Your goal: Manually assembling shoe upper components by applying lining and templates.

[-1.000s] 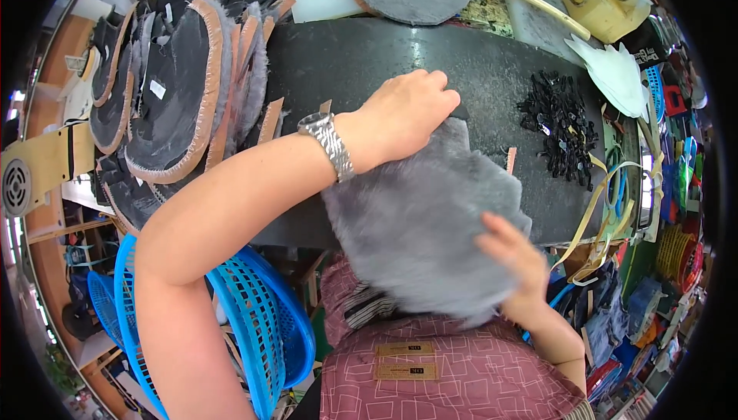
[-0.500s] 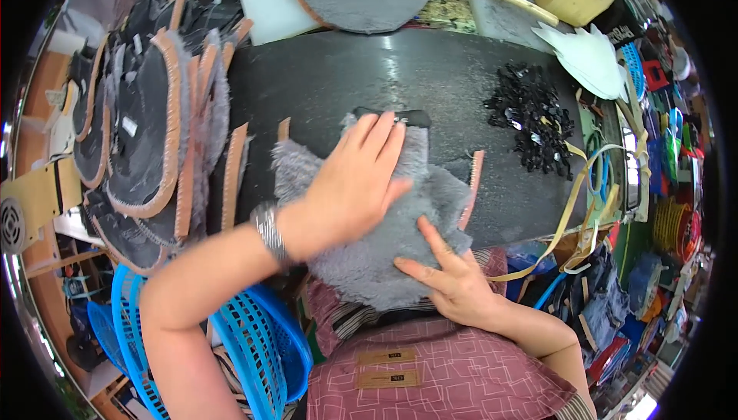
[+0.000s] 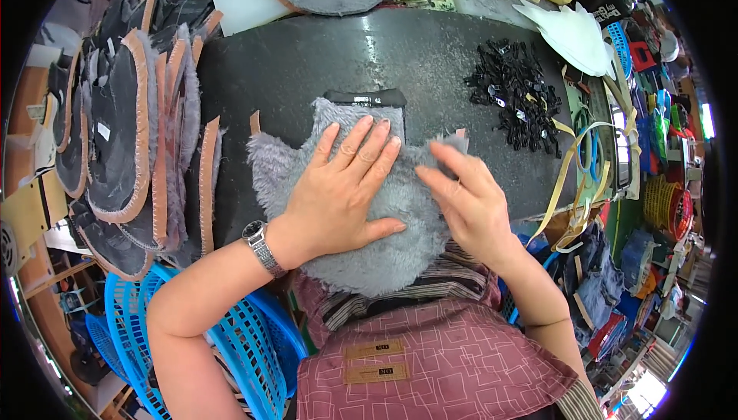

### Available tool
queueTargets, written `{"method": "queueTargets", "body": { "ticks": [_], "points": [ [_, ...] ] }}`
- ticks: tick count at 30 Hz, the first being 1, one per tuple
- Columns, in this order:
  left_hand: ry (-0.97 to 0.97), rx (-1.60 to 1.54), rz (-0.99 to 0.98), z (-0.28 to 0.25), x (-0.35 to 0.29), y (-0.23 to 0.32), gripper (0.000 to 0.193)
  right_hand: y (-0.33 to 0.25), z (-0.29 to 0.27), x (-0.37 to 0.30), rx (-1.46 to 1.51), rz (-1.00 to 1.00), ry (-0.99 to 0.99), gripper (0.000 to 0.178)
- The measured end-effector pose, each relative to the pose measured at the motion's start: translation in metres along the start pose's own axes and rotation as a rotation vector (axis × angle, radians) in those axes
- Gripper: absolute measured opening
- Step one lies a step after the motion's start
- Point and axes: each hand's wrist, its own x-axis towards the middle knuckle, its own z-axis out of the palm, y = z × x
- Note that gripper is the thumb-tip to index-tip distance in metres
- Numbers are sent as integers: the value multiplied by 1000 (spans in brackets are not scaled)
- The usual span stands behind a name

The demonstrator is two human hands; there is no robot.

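Black tab: two rows of pale characters stand on the black tab at the top of the grey fur piece, the lower row partly covered by pile.
Apron patches: an upper tan patch and a lower tan patch on the maroon apron each carry a dark block with pale letters.
Black item: pale lettering marks the black item at upper right.
White tag: any print on the white tag at left seems too small to read.
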Motion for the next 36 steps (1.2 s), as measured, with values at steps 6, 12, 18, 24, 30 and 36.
{"method": "queueTargets", "body": {
  "ticks": [6,12,18,24,30,36],
  "points": [
    [-40,-51,43,-2,2,2,83,-5,10,-20,-264,-77,61,35],
    [-63,-53,33,-4,1,4,84,-18,13,-2,569,589,256,55],
    [-93,-45,25,-2,3,1,92,-27,18,3,739,737,289,64],
    [-109,-52,31,-1,7,1,89,-22,25,0,24,309,253,45],
    [-73,-69,67,-8,2,1,82,-11,-2,12,-389,389,107,34],
    [187,-293,-78,-18,28,-8,48,13,15,51,33,365,187,18]
  ]
}}
